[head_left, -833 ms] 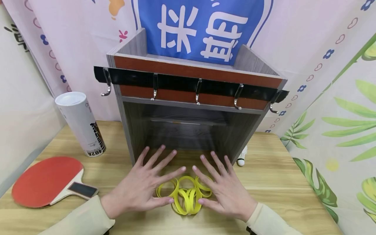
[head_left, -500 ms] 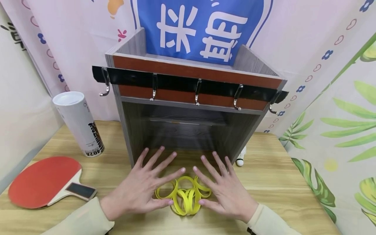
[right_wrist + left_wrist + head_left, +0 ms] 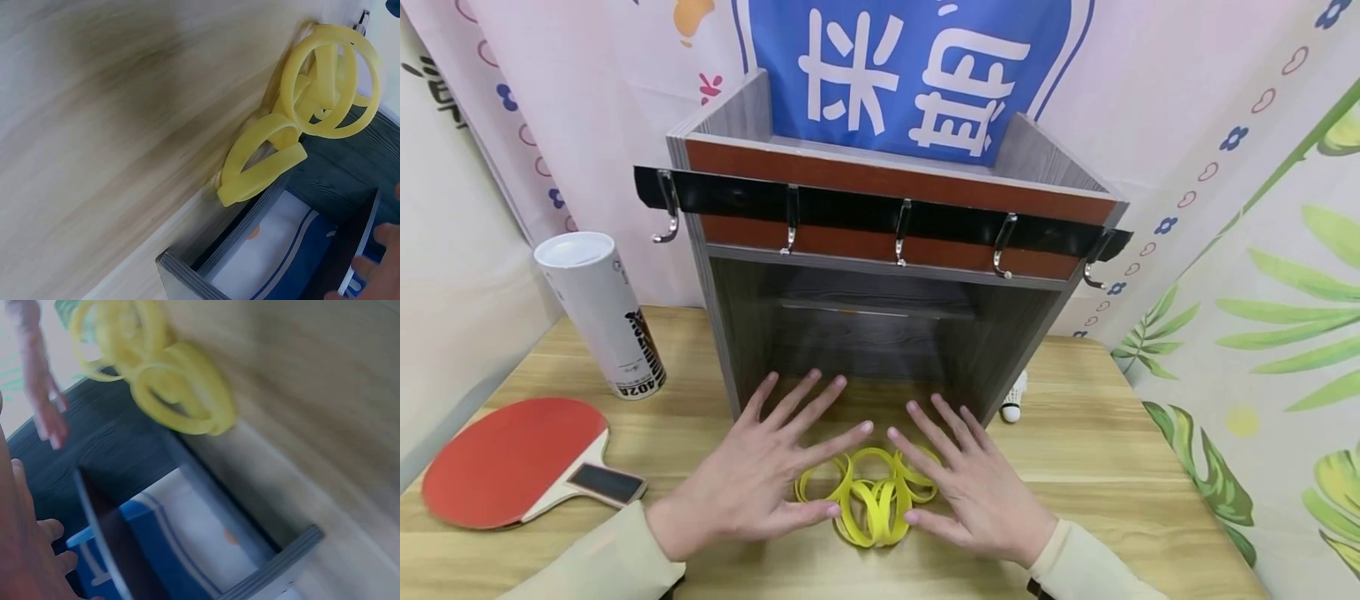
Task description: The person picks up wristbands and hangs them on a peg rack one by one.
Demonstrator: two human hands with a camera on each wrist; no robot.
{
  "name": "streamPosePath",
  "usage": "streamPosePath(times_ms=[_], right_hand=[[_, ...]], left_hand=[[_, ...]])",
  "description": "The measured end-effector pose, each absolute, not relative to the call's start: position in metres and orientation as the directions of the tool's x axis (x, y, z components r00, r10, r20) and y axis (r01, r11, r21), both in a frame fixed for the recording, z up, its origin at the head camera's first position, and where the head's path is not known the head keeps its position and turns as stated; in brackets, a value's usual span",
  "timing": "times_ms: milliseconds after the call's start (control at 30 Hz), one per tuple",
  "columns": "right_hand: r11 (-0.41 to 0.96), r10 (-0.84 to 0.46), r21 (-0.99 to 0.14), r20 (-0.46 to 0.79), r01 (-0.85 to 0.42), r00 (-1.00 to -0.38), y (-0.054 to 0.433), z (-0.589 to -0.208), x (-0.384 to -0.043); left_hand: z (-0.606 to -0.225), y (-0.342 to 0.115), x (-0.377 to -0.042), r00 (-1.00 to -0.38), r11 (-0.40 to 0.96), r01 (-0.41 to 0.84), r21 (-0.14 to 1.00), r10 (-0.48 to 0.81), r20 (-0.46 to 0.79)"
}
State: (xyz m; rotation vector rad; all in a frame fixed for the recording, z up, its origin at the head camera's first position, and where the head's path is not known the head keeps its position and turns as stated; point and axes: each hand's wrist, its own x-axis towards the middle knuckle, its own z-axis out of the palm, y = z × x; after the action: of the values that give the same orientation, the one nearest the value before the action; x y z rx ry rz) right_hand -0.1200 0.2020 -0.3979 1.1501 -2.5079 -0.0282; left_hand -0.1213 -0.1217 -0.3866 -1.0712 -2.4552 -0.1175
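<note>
In the head view, a small heap of yellow band loops point(image 3: 904, 508) lies on the wooden table before a grey wooden cabinet. My left hand point(image 3: 767, 479) hovers or rests just left of the loops, palm down with fingers spread. On the other side, my right hand point(image 3: 981, 492) mirrors it, fingers also straight and apart. Neither hand holds anything; both thumbs reach toward the loops' edges, though contact cannot be told. The left wrist view shows the loops point(image 3: 215, 390) blurred, with fingers at its left edge. The right wrist view has the loops point(image 3: 265, 172) with a few fingertips at lower right.
The cabinet point(image 3: 703, 333) carries a black strip point(image 3: 846, 210) with several metal hooks along its front. A white tube point(image 3: 598, 317) stands at the left, near a red table tennis paddle point(image 3: 512, 462). A shuttlecock point(image 3: 1013, 400) lies by the cabinet's right side.
My right hand's fingers have drawn slightly closer together and shifted a little left. My left hand has moved slightly left. The loops stay in place.
</note>
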Motion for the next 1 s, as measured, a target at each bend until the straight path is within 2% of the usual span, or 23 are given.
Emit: streamPosePath(times_ms=[167, 300, 400, 500, 700, 767, 867, 1000], right_hand=[[0.645, -0.751, 0.141, 0.298, -0.751, -0.589, 0.200, -0.395, -0.119], [0.623, -0.760, 0.119, 0.327, -0.774, -0.562, 0.199, -0.395, -0.124], [0.590, -0.771, 0.070, 0.345, -0.804, -0.536, 0.199, -0.396, -0.129], [0.557, -0.776, -0.027, 0.339, -0.830, -0.532, 0.199, -0.397, -0.132], [0.532, -0.759, -0.209, 0.312, -0.820, -0.572, 0.198, -0.399, -0.136], [0.528, -0.757, -0.250, 0.294, -0.812, -0.583, 0.197, -0.399, -0.137], [0.522, -0.761, -0.291, 0.265, -0.802, -0.592, 0.195, -0.399, -0.138], [0.525, -0.766, -0.300, 0.241, -0.797, -0.596, 0.192, -0.399, -0.140]], left_hand=[[-0.368, -0.122, -0.116, -0.598, 0.696, 0.713, -0.082, 0.665, 0.447], [-0.353, -0.126, -0.113, -0.564, 0.682, 0.727, -0.083, 0.661, 0.495], [-0.342, -0.131, -0.113, -0.502, 0.654, 0.753, -0.073, 0.643, 0.578], [-0.331, -0.138, -0.115, -0.425, 0.624, 0.779, -0.057, 0.593, 0.684], [-0.314, -0.151, -0.122, -0.276, 0.574, 0.819, -0.015, 0.418, 0.865], [-0.312, -0.157, -0.125, -0.256, 0.569, 0.822, 0.016, 0.345, 0.903], [-0.313, -0.166, -0.130, -0.275, 0.587, 0.804, 0.097, 0.221, 0.936], [-0.312, -0.176, -0.135, -0.372, 0.615, 0.746, 0.256, 0.066, 0.926]])
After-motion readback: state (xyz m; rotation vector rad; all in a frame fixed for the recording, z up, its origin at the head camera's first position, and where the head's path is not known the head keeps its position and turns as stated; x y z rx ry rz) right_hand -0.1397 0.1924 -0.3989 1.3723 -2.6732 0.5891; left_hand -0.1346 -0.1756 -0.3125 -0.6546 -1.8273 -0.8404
